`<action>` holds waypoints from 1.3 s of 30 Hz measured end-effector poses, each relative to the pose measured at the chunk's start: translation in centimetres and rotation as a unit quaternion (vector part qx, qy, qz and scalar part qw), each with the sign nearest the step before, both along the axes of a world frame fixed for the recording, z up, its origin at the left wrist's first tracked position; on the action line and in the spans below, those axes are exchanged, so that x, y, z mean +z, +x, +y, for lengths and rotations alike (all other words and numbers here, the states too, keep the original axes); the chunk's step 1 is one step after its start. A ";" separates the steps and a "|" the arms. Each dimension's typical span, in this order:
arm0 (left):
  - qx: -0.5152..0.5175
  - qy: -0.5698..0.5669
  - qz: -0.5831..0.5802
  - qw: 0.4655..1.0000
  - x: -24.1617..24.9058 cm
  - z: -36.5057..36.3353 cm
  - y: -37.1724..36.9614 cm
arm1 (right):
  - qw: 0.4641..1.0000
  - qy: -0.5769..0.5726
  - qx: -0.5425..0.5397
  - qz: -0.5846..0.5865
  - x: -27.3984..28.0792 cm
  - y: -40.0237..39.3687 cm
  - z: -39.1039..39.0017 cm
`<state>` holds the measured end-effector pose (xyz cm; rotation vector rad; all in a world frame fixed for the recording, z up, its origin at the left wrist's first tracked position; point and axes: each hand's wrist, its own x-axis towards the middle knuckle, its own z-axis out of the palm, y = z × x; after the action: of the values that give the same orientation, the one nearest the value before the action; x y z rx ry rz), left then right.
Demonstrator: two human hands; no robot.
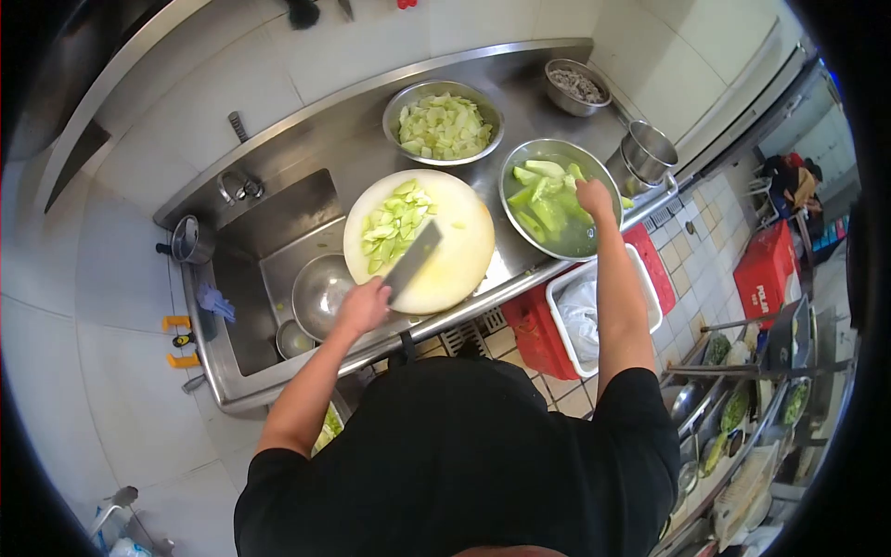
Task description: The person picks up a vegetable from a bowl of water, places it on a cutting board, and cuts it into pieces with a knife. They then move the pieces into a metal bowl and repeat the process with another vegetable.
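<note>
A cleaver (412, 260) is in my left hand (365, 304), its blade over the round white cutting board (464, 251). Sliced pale green vegetable (394, 223) lies in a heap on the board, left of the blade. My right hand (596, 197) reaches over the right side of a metal bowl (511, 224) of water, at the green vegetable pieces (549, 206) in it. Its fingers look bent together, but what is between them is too small to make out. Behind the board, another metal bowl (393, 139) holds many cut slices (444, 126).
At left is a steel sink (246, 316) with a metal bowl (321, 295) inside. A small bowl (560, 100) and metal pots (648, 150) stand at the back right. Below the counter edge are a white bin (654, 311) and red crate (538, 348). Shelves (742, 371) stand right; a person (796, 176) is beyond.
</note>
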<state>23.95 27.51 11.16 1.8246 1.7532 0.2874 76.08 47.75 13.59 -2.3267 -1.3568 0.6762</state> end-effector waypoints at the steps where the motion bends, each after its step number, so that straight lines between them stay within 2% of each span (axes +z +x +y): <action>1: -0.001 -0.015 -0.020 1.000 0.0 0.2 1.9 | 0.998 0.030 0.032 -0.045 -0.7 -0.9 0.3; 2: -0.004 -0.030 -0.039 0.999 0.2 0.7 3.7 | 0.992 0.059 0.062 -0.089 -1.8 -1.7 0.7; 3: -0.020 -0.034 -0.063 0.997 -1.7 1.5 5.0 | 0.990 0.082 0.094 -0.071 -3.4 -2.4 1.7; 4: -0.037 -0.036 -0.085 0.995 -3.8 2.7 5.5 | 0.988 0.080 0.110 -0.069 -2.4 -4.5 1.2; 6: -0.015 -0.044 -0.088 0.995 -4.7 4.4 4.9 | 0.984 0.089 0.146 -0.045 -1.2 -9.7 -0.5; 7: -0.003 -0.048 -0.091 0.995 -4.7 5.2 4.7 | 0.981 0.098 0.168 -0.024 -1.1 -11.6 -1.2; 10: 0.034 -0.027 0.002 0.999 -4.5 7.1 1.0 | 0.968 0.131 0.213 0.020 -0.8 -17.8 -4.7; 12: 0.055 -0.029 0.016 0.998 -1.8 7.1 -0.7 | 0.955 0.147 0.256 0.039 -2.8 -20.5 -6.7; 14: 0.061 -0.013 0.021 0.998 -0.9 7.1 -1.1 | 0.932 0.165 0.323 0.015 -4.1 -22.9 -9.2; 16: 0.055 0.013 0.019 0.998 -1.2 6.5 -1.2 | 0.929 0.122 0.350 0.013 -6.1 -24.7 -11.3; 17: 0.052 0.016 0.013 0.998 -0.9 5.8 -1.0 | 0.924 0.126 0.360 -0.039 -7.1 -25.2 -12.4; 18: 0.049 0.018 0.009 0.999 0.0 4.8 -0.6 | 0.916 0.130 0.368 -0.089 -7.8 -25.6 -13.3; 21: 0.022 -0.001 0.008 1.000 1.6 1.9 -0.5 | 0.909 0.198 0.337 -0.144 -7.2 -26.8 -15.6; 24: 0.003 -0.014 0.018 1.000 3.0 -0.7 -0.7 | 0.902 0.172 0.386 -0.085 -6.3 -26.8 -14.6; 27: -0.003 -0.041 0.041 0.998 2.9 -2.8 -1.0 | 0.889 0.058 0.436 -0.125 -6.6 -26.5 -12.6; 32: -0.008 -0.136 0.060 0.989 3.1 -3.4 -1.0 | 0.878 0.064 0.458 -0.122 -5.5 -27.8 -12.0; 36: -0.010 -0.118 0.060 0.991 4.1 -1.9 -0.5 | 0.865 -0.006 0.485 -0.127 -5.9 -28.8 -9.8; 39: 0.000 -0.127 0.072 0.989 4.0 -1.8 0.4 | 0.836 -0.029 0.539 -0.095 -5.8 -28.6 -9.8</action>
<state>24.33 25.66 15.14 1.6957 1.7945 -0.0701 47.44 37.92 7.74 -1.4828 -2.7744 0.7574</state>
